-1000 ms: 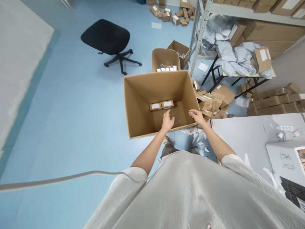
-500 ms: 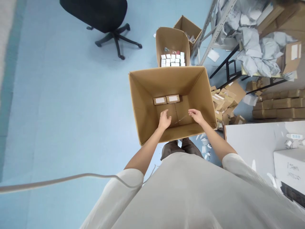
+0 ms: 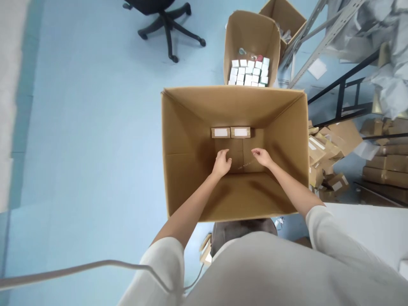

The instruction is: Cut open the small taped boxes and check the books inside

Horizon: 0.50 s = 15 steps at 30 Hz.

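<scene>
I lean over a large open cardboard box (image 3: 236, 197), both arms inside it. Over the left part of its bottom is my left hand (image 3: 222, 163), empty, its thumb apart from its bent fingers. My right hand (image 3: 262, 157) is over the right part with its fingertips pinched together. A thin, shiny clear strip (image 3: 245, 165) runs between the hands toward the right fingertips; whether they grip it I cannot tell. Against the far wall of the box, side by side, lie two small brown cartons with white labels, a left carton (image 3: 220, 132) and a right carton (image 3: 240, 132).
Beyond the big box stands a smaller open box (image 3: 250, 36) holding several small white boxes (image 3: 248, 73). A black swivel chair (image 3: 167, 25) is at the far left. To the right are a metal rack (image 3: 328, 40), piled cartons (image 3: 325, 148) and a white tabletop (image 3: 366, 231).
My view has moved down closer to the box, which now looks larger. Both hands stay inside it, and the right fingertips look more closed. The two cartons lie where they were.
</scene>
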### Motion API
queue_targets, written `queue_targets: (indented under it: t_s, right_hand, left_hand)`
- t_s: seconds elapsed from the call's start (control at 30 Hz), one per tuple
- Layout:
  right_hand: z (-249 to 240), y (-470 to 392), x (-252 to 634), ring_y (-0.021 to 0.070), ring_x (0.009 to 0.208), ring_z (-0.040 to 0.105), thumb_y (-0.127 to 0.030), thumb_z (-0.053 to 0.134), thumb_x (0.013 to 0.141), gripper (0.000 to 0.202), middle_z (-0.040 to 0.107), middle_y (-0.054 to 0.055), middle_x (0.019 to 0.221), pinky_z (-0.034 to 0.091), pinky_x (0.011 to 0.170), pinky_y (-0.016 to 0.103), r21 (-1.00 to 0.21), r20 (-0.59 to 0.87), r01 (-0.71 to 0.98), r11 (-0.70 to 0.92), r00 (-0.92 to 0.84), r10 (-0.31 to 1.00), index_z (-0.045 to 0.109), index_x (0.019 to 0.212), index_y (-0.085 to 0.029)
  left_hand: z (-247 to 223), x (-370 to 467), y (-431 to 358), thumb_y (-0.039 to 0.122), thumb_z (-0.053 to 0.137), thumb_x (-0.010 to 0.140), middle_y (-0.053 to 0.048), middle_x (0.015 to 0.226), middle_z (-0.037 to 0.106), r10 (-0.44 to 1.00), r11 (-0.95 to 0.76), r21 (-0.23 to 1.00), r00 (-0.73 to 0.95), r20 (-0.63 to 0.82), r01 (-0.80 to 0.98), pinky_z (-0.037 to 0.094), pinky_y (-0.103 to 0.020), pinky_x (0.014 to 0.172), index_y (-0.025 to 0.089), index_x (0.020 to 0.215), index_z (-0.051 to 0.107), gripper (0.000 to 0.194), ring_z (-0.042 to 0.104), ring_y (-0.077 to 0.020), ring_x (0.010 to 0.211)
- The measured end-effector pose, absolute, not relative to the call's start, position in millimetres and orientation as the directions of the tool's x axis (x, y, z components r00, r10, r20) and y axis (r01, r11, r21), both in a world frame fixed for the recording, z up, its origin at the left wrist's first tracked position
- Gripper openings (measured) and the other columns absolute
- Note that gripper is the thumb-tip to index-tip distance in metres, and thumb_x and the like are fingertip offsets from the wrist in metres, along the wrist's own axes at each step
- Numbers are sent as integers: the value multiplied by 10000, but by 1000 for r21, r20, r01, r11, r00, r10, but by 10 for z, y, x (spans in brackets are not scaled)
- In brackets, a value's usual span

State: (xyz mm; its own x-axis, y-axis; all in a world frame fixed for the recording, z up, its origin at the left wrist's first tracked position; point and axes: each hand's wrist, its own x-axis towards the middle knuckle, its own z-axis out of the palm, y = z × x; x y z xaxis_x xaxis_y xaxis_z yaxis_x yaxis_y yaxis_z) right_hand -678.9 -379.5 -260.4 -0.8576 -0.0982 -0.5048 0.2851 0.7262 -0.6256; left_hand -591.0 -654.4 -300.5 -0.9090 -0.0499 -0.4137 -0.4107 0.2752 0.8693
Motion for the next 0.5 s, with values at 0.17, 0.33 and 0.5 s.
queue_targets:
  t_s: [0.17, 0.33, 0.5]
  right_hand:
    - [-3301, -3675, -7082, 252, 1218, 799, -128, 668, 956, 298, 852, 80, 1299, 567, 1235, 476, -509, -552, 261, 820, -831, -78, 877, 1138, -238]
    - [-3938, -3553, -7397, 296, 1293, 774, -134, 685, 962, 342, 830, 96, 1358, 550, 1247, 469, -335, -603, 162, 928, -793, -80, 871, 1222, -252]
    - [-4708, -3549, -7762, 358, 1333, 742, -180, 734, 966, 426, 761, 162, 1483, 543, 1240, 489, -220, -650, -6, 975, -745, -151, 822, 1379, -235]
  left_hand:
    - [-3684, -6294, -6404, 174, 655, 973, -170, 1640, 567, 11, 310, 866, -910, -415, -391, 417, -551, 1376, 219, 1522, 641, 551, 554, -356, 1570]
    - [-4244, -6505, -6289, 171, 701, 937, -161, 1594, 602, 11, 296, 862, -901, -434, -412, 411, -571, 1376, 237, 1496, 660, 564, 562, -382, 1559]
    - [-4863, -6617, -6242, 145, 712, 913, -203, 1582, 608, -10, 345, 815, -870, -493, -466, 431, -605, 1346, 204, 1477, 671, 568, 589, -435, 1526]
